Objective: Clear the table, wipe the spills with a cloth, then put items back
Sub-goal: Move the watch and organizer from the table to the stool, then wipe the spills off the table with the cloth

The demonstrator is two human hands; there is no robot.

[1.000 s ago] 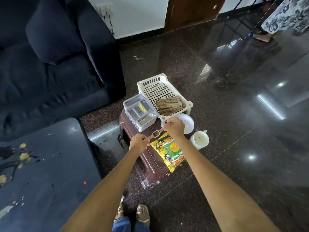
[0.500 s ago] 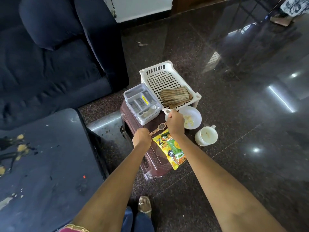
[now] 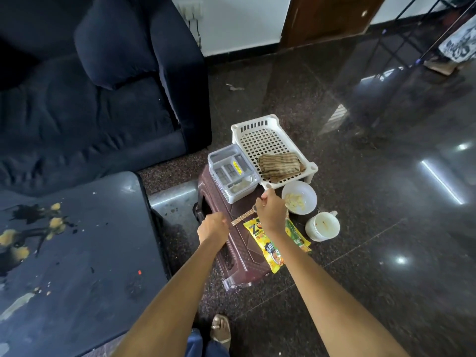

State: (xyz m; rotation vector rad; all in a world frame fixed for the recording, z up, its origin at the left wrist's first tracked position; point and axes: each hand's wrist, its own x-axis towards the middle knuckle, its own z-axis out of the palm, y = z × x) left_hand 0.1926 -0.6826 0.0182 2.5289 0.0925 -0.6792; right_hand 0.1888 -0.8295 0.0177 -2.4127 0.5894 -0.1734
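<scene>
Two bare arms with no sleeves, left hand and right hand without rings, blue jeans at the bottom edge, one foot in what looks like a gold sandal

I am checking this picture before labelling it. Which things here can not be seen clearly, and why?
All in the head view:
- Watch: the right hand covers its face and middle; only the strap ends show.
- Left hand: seen from behind, its curled fingers are hidden.
- Snack packet: the right forearm crosses its print.
- Table: the left and bottom edges cut it off.
- Organiser box: contents too small to name.
</scene>
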